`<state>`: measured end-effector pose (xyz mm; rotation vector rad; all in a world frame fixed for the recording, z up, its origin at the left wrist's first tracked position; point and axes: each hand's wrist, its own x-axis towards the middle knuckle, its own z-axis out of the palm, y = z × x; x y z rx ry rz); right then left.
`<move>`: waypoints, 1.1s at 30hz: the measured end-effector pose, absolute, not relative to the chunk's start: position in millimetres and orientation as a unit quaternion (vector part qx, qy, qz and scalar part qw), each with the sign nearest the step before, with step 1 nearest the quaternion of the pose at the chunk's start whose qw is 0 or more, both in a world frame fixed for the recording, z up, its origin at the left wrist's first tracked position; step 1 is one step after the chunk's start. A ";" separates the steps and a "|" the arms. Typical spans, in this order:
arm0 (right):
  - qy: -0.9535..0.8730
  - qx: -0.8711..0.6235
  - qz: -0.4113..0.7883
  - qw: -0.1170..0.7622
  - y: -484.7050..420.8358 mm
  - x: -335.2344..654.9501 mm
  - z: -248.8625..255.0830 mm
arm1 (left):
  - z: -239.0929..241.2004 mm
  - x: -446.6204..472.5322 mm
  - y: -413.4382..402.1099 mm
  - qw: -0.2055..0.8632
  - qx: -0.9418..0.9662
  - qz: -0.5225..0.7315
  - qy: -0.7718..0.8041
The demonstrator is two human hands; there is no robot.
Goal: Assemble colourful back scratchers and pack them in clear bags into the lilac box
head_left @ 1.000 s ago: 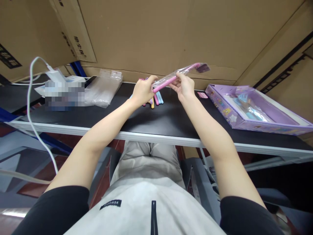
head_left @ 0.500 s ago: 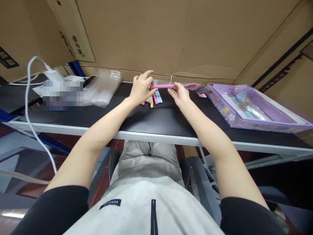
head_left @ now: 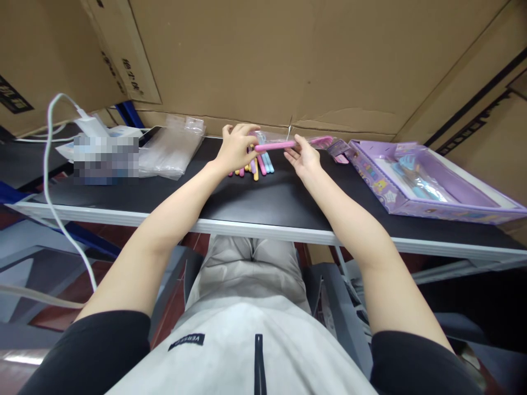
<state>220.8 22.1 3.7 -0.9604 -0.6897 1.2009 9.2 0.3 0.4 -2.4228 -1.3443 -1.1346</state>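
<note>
A pink long-handled utensil is held level above the black table, partly inside a clear plastic bag. Whether its wider pink head at the right is a fork or a spoon, I cannot tell. My left hand has its fingers closed at the bag's left end, beside the handle's tip. Gripping the bagged utensil near its middle, my right hand has its thumb on top and fingers underneath. Below and behind my left hand lie several pink, yellow, purple and blue handles, their far ends hidden.
To the right stands an open purple box with a bagged light-blue fork inside. A small purple-pink packet lies beside it. Stacked clear bags and a white cable are at left. Cardboard walls the back.
The left end of the utensil has come slightly lower and nearer, and more of the clear bag shows above it. My left hand has shifted slightly left, uncovering more handles.
</note>
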 end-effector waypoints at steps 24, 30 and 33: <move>-0.320 -0.452 0.475 0.684 34.9 224.8 -1.4 | -12.4 8.1 34.4 -0.324 -0.539 -0.656 -0.418; -0.330 -0.474 0.447 0.683 33.7 234.2 2.7 | -5.4 4.9 29.7 -0.353 -0.483 -0.655 -0.462; -0.342 -0.470 0.454 0.675 31.8 238.0 5.4 | -0.3 6.7 23.3 -0.363 -0.472 -0.648 -0.475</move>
